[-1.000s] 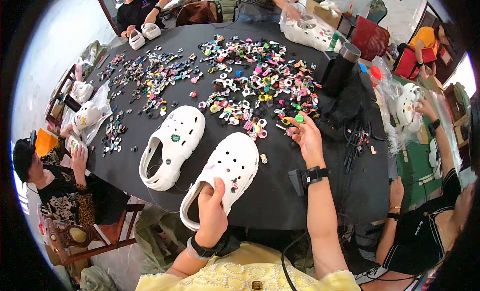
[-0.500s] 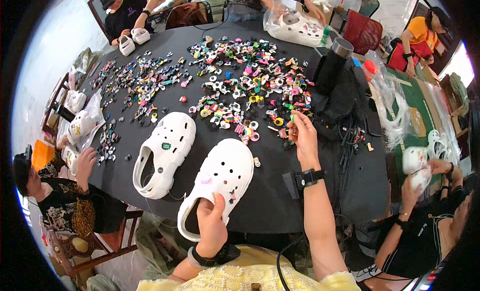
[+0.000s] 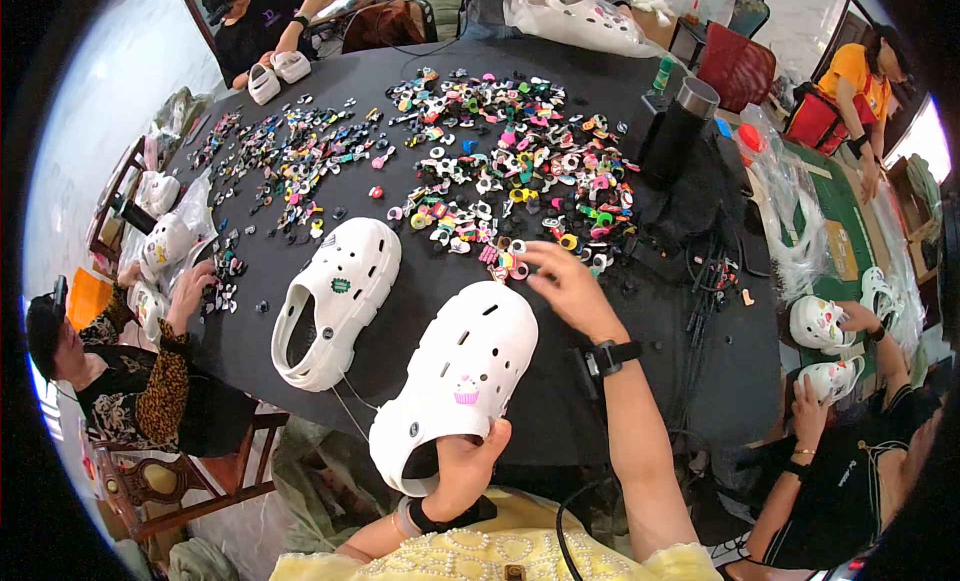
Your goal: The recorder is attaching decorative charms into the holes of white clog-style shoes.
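Observation:
My left hand (image 3: 468, 473) grips a white clog (image 3: 485, 331) by its foot opening, fingers inside and thumb at the edge. The clog is tilted to show its side, where a pink cupcake charm (image 3: 466, 391) sits. My right hand (image 3: 578, 299) reaches over the near edge of a heap of shoe charms (image 3: 520, 171). Its fingers look apart, close to some pink charms (image 3: 500, 261), and I see nothing between them. A second white clog (image 3: 365, 256) with a green charm (image 3: 341, 284) lies to the left, joined to the held one by a thin cord.
Another spread of charms (image 3: 300, 171) lies at the left of the black table (image 3: 600, 401). A dark tumbler (image 3: 685, 116) and black cables (image 3: 695, 301) are on the right. Several other people handle white clogs around the table.
The held clog has turned over to its other side, bringing the cupcake charm into view. My right hand has moved left towards the clog; the small green piece in its fingers no longer shows.

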`<action>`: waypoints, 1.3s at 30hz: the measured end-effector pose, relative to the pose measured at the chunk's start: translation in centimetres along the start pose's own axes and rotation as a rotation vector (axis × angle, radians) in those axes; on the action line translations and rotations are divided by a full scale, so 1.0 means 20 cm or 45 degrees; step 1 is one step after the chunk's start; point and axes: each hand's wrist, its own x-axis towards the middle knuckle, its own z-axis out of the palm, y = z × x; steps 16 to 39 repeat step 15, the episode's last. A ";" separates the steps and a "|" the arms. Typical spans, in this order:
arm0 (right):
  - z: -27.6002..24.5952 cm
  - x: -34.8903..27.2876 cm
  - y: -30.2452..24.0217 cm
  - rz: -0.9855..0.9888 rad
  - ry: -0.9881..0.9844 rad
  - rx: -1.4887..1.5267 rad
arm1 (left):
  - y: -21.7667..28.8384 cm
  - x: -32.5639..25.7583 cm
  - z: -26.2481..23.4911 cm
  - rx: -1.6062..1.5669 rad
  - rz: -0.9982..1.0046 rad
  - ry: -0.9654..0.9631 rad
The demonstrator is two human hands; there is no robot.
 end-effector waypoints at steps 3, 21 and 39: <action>0.03 -0.03 0.02 -0.091 0.030 -0.297 | 0.01 0.00 0.02 -0.020 0.003 -0.004; 0.00 -0.01 -0.04 0.291 -0.166 -0.485 | 0.02 0.01 0.00 -0.089 -0.028 0.027; 0.00 -0.01 -0.04 0.291 -0.166 -0.485 | 0.02 0.01 0.00 -0.089 -0.028 0.027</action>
